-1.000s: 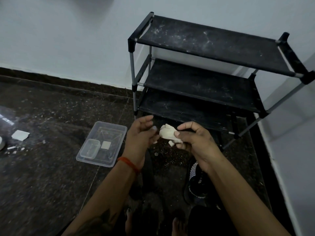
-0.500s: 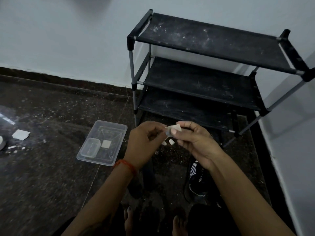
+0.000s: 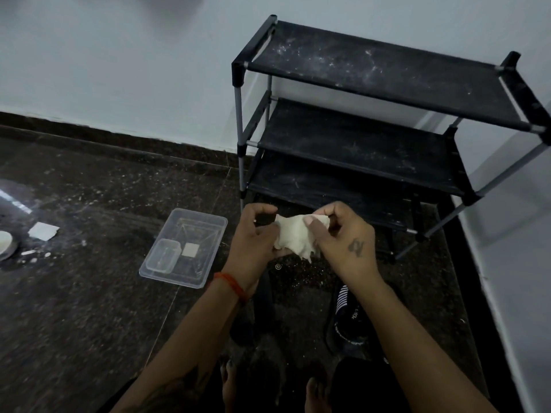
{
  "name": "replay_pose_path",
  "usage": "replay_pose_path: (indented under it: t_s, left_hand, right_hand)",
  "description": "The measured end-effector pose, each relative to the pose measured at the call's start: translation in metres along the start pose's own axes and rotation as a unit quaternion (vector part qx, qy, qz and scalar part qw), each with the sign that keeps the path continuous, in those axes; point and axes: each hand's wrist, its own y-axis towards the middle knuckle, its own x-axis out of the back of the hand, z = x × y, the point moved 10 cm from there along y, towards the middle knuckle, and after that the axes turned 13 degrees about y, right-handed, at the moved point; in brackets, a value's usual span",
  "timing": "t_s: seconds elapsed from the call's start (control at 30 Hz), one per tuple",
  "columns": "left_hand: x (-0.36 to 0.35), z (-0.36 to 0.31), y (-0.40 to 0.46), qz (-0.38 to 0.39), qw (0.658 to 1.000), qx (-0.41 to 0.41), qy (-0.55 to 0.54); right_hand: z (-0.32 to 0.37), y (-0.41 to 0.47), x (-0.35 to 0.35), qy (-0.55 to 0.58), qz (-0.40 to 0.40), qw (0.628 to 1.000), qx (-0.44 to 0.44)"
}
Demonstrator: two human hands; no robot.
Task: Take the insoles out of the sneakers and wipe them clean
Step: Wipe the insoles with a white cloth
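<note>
Both hands hold a white wipe [image 3: 293, 235] stretched between them above the dark floor, in front of the shoe rack. My left hand [image 3: 253, 242] pinches its left side; my right hand [image 3: 343, 234] pinches its right side with thumb on top. A black sneaker [image 3: 346, 317] with white stripes lies on the floor under my right forearm. A long dark flat piece [image 3: 262, 305], possibly an insole, lies on the floor under my left wrist; it is too dark to tell.
A black three-shelf shoe rack [image 3: 372, 76] stands against the white wall ahead. A clear plastic tray [image 3: 205, 225] holding a small clear box and a white square lies on the floor at left. White scraps [image 3: 43, 231] lie far left. My bare feet [image 3: 316, 394] show below.
The wipe was a small folded piece pinched between my fingers; now it is pulled open wider between both hands, which have drawn slightly apart.
</note>
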Motion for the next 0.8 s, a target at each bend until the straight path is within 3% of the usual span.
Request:
replay_pose_path:
  t_s: [0.17,0.3,0.5,0.67,0.8]
  left_hand:
    - [-0.004,0.002,-0.003,0.051,0.999,0.010,0.009]
    - [0.002,0.010,0.002,0.025,0.999,0.008,0.038]
    - [0.003,0.021,0.012,0.043,0.997,0.003,-0.057]
    - [0.018,0.035,0.025,0.046,0.985,0.064,-0.153]
    - [0.031,0.047,0.032,0.017,0.987,0.091,-0.135]
  right_hand:
    - [0.008,0.001,-0.012,-0.031,0.004,0.999,0.033]
    - [0.009,-0.002,-0.032,-0.013,0.035,0.999,0.022]
    - [0.014,-0.014,-0.068,-0.035,0.101,0.993,0.060]
    - [0.004,-0.017,-0.090,0.059,0.168,0.984,-0.014]
    - [-0.003,-0.001,-0.073,0.173,0.063,0.982,-0.041]
